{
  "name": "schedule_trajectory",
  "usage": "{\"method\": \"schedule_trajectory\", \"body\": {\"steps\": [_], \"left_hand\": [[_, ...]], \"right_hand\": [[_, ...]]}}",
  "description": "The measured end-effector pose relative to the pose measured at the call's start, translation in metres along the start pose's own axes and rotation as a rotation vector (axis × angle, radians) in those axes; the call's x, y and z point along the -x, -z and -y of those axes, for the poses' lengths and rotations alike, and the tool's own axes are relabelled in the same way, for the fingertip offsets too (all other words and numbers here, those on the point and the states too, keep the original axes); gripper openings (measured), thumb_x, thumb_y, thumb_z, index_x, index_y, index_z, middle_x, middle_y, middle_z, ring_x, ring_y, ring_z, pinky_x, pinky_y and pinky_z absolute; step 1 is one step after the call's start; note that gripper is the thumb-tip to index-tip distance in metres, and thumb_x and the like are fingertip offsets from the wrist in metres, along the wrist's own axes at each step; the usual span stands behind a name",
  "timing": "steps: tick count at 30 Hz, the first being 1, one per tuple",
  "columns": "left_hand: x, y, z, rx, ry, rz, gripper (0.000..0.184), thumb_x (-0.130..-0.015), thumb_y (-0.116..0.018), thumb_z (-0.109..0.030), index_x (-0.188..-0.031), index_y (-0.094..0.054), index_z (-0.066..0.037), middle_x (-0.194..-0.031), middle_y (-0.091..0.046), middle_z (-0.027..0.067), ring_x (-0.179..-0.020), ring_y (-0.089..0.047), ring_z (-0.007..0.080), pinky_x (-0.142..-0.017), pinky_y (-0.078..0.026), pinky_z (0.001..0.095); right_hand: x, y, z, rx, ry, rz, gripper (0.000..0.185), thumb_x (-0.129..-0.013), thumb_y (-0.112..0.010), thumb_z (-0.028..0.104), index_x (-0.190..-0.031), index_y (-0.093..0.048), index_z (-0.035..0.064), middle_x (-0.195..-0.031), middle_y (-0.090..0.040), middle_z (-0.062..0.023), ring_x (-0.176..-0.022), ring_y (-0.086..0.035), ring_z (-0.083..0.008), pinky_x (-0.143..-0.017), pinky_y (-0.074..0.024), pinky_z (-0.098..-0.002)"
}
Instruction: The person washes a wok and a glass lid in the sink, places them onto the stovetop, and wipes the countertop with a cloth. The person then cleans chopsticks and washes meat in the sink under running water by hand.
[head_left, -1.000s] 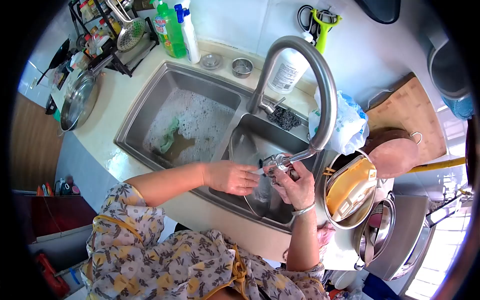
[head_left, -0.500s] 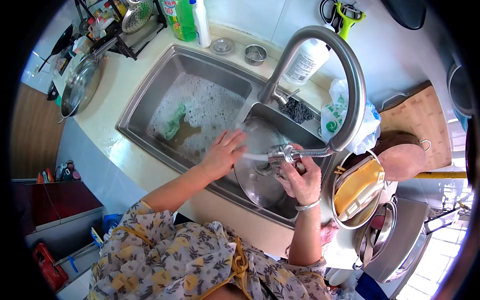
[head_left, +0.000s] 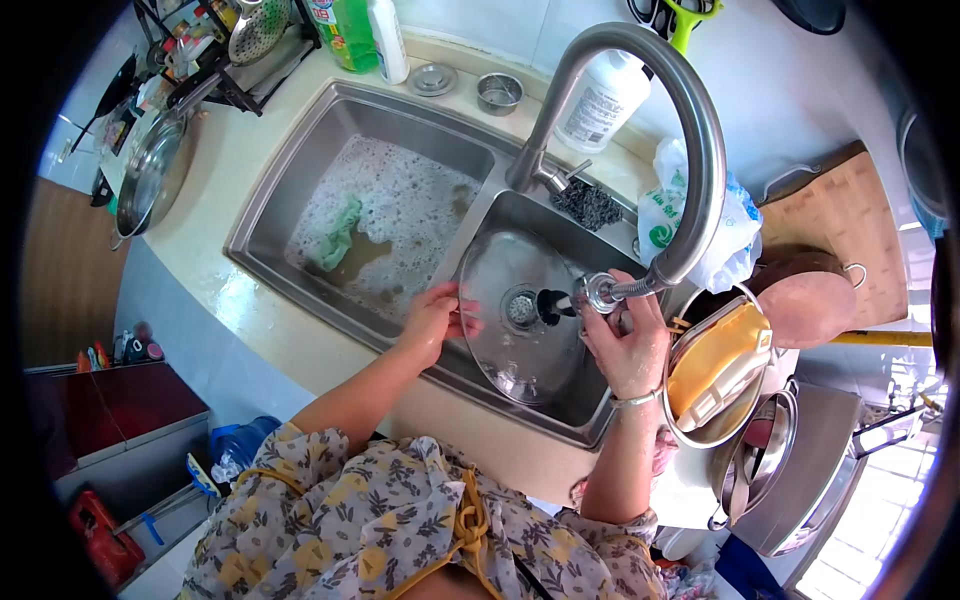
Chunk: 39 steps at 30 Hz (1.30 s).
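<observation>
A clear glass pot lid [head_left: 500,345] is tilted over the right basin of the sink [head_left: 472,232], with a drain showing through it. My left hand [head_left: 437,322] grips the lid's left rim, some fingers behind the glass. Fingers of my right hand [head_left: 628,345] are wrapped round the chrome spray head [head_left: 600,292] at the end of the faucet hose, just right of the lid. A small black piece [head_left: 550,306] shows between the spray head and the glass; I cannot tell which it belongs to. Water drops cover the lid.
Soapy water and a green cloth [head_left: 340,235] lie in the left basin. The tall faucet [head_left: 705,150] arches over the right side. A pot holding yellow items [head_left: 715,365], a plastic bag [head_left: 690,215] and a cutting board [head_left: 850,230] stand at right. Bottles [head_left: 388,40] line the back.
My left hand has moved from over the glass to the lid's left rim. My right hand and the spray head have shifted right, and the sideways water stream no longer shows.
</observation>
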<state>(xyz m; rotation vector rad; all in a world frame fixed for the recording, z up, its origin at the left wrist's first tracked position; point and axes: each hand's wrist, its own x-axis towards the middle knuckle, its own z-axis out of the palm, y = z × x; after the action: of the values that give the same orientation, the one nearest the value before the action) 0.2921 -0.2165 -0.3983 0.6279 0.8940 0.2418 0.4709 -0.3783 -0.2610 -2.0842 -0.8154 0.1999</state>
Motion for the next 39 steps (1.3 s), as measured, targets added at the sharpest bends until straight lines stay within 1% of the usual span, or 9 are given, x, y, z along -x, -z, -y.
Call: {"method": "schedule_trajectory", "body": {"steps": [6,17,19,21,23,26,29,33,39], "left_hand": [[0.014,-0.036,-0.008,-0.055,0.217,0.221,0.043,-0.081,-0.057,-0.007,-0.123,-0.046,-0.006,-0.095,-0.064,0.0159,-0.058,-0.052,0.0096,-0.053,-0.045,0.022],[0.062,-0.028,-0.071,0.056,0.099,0.242,0.046,-0.079,-0.057,-0.001,-0.124,-0.048,-0.006,-0.095,-0.064,0.0185,-0.05,-0.033,0.0035,-0.047,-0.031,0.0166],[0.08,-0.025,-0.098,0.01,0.041,0.25,0.045,-0.079,-0.056,-0.004,-0.124,-0.049,-0.006,-0.094,-0.064,0.0181,-0.05,-0.032,0.0034,-0.047,-0.031,0.0163],[0.099,-0.024,-0.124,-0.022,-0.007,0.241,0.045,-0.079,-0.055,-0.005,-0.123,-0.05,-0.006,-0.094,-0.064,0.0181,-0.05,-0.031,0.0032,-0.047,-0.031,0.0162],[0.118,-0.018,-0.145,-0.056,-0.059,0.229,0.045,-0.078,-0.054,-0.006,-0.123,-0.05,-0.006,-0.094,-0.064,0.018,-0.051,-0.031,0.003,-0.047,-0.031,0.0161],[0.142,-0.009,-0.171,-0.137,-0.163,0.175,0.046,-0.077,-0.054,-0.008,-0.122,-0.05,-0.004,-0.093,-0.065,0.018,-0.051,-0.03,0.0025,-0.046,-0.029,0.0162],[0.167,-0.001,-0.188,-0.227,-0.266,0.084,0.049,-0.079,-0.052,-0.01,-0.126,-0.045,-0.001,-0.1,-0.063,0.0216,-0.048,-0.028,-0.0011,-0.043,-0.025,0.0117],[0.191,0.016,-0.207,-0.265,-0.397,-0.023,0.05,-0.078,-0.052,-0.01,-0.126,-0.044,0.002,-0.099,-0.063,0.0235,-0.048,-0.028,-0.0016,-0.041,-0.023,0.012],[0.214,0.03,-0.221,-0.256,-0.488,-0.132,0.046,-0.079,-0.052,-0.01,-0.123,-0.047,0.002,-0.096,-0.064,0.0234,-0.048,-0.027,-0.0005,-0.041,-0.023,0.013]], "right_hand": [[-0.007,-0.019,-0.006,-0.317,-0.104,0.087,0.042,-0.069,-0.073,0.008,-0.108,-0.06,0.0013,-0.087,-0.059,-0.0046,-0.071,-0.054,-0.0078,-0.064,-0.0452,-0.0219],[0.014,-0.014,-0.021,-0.067,-0.132,-0.044,0.044,-0.073,-0.07,0.008,-0.113,-0.051,0.0018,-0.095,-0.054,-0.0072,-0.068,-0.054,-0.0124,-0.057,-0.0468,-0.0273],[0.024,-0.019,-0.011,-0.405,-0.461,-0.01,0.051,-0.074,-0.069,0.008,-0.119,-0.045,0.0025,-0.093,-0.055,-0.0062,-0.067,-0.055,-0.0123,-0.052,-0.0464,-0.0256],[0.036,-0.034,-0.02,-0.327,-0.432,-0.05,0.04,-0.077,-0.068,0.009,-0.111,-0.048,0.0018,-0.085,-0.057,-0.007,-0.068,-0.056,-0.0129,-0.052,-0.0472,-0.0239],[0.057,-0.076,-0.079,-0.708,-0.49,-0.027,0.029,-0.079,-0.066,0.009,-0.102,-0.05,0.0008,-0.08,-0.057,-0.0078,-0.058,-0.056,-0.0139,-0.046,-0.0461,-0.0258],[0.05,-0.09,-0.024,-0.946,-0.687,0.109,0.014,-0.085,-0.057,0.007,-0.096,-0.051,0.0016,-0.074,-0.054,-0.0045,-0.055,-0.054,-0.0132,-0.045,-0.0462,-0.0251],[0.021,-0.13,-0.008,-0.826,-0.376,-0.003,0.035,-0.085,-0.054,0.005,-0.119,-0.048,0.0016,-0.082,-0.052,-0.0049,-0.051,-0.05,-0.0103,-0.037,-0.0394,-0.0264],[-0.054,-0.153,0.014,-0.92,-0.399,-0.223,0.056,-0.083,-0.052,0.005,-0.135,-0.031,0.004,-0.087,-0.054,-0.0054,-0.058,-0.051,-0.0092,-0.042,-0.0415,-0.0246],[-0.146,-0.154,-0.009,-1.09,-0.646,-0.33,0.061,-0.077,-0.044,-0.003,-0.136,-0.033,0.0092,-0.057,-0.055,-0.016,-0.034,-0.044,-0.0187,-0.029,-0.0317,-0.0301]]}}
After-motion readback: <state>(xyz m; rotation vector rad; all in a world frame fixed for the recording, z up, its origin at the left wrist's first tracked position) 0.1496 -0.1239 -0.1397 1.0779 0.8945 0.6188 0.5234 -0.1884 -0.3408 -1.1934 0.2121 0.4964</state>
